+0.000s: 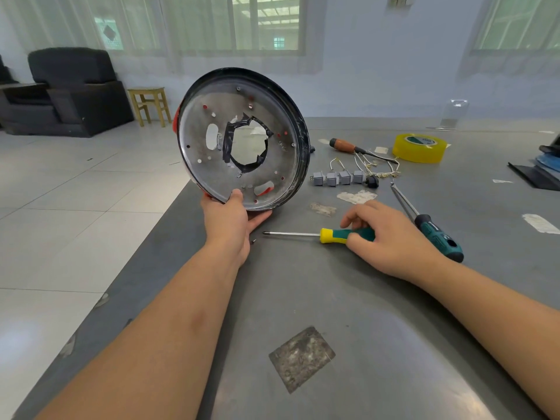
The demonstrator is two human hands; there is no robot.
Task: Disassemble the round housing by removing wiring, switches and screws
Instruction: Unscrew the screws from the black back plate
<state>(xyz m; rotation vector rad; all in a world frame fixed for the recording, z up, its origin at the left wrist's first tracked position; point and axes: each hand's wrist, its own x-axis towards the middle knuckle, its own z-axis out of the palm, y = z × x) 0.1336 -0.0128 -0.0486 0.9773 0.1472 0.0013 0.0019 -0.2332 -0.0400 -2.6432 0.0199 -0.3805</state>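
Note:
My left hand (230, 219) grips the bottom rim of the round metal housing (242, 140) and holds it upright on its edge above the table's left side. Its inner face shows several small holes and a central opening ringed with black tape. My right hand (391, 237) lies over the green handle of a yellow-and-green screwdriver (330, 235) that lies flat on the table, fingers curled on the handle. A row of grey switches with white wiring (339, 178) lies on the table behind. One small screw (254, 241) lies by my left wrist.
A dark green screwdriver (436, 234) lies to the right of my right hand. A wooden-handled tool (345, 145) and a yellow tape roll (419, 147) sit farther back. The grey table (378, 313) ends at its left edge; beyond are tiled floor, a black armchair and a stool.

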